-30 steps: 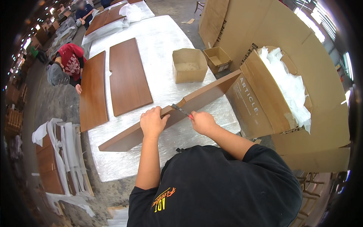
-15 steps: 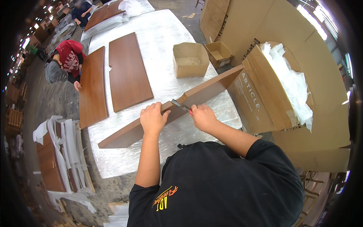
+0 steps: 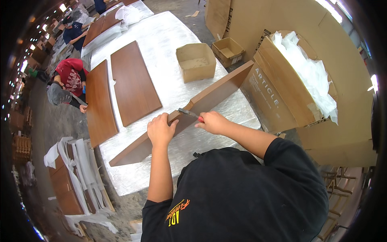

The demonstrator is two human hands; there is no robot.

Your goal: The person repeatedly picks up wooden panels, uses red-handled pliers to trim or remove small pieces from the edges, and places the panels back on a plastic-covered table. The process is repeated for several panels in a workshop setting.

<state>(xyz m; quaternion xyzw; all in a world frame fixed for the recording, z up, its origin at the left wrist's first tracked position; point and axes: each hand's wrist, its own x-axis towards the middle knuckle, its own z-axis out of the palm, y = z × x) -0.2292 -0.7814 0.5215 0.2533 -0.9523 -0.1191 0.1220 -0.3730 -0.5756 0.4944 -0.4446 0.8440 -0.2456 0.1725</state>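
Observation:
A long brown wooden panel (image 3: 221,93) stands on its narrow edge, slanting across the wrapped table in front of me. My left hand (image 3: 160,131) grips its upper edge left of the middle, with the thumb on the near side. In my right hand (image 3: 213,122) is a grey metal hand tool with a red handle (image 3: 190,114); its exact kind is unclear. The tool's grey end lies at the panel's upper edge, beside a small notch and just right of my left hand. My fingers are closed round the handle.
Two flat brown panels (image 3: 135,82) (image 3: 100,105) lie on the plastic-wrapped table (image 3: 161,30). An open cardboard box (image 3: 196,64) stands beyond my panel. At right is a large carton (image 3: 278,92) with white foam. A co-worker in red (image 3: 70,76) leans over the left panel.
My view has shifted slightly. The tool has turned a little in my right hand, its end staying near the notch. My left hand keeps its grip on the panel.

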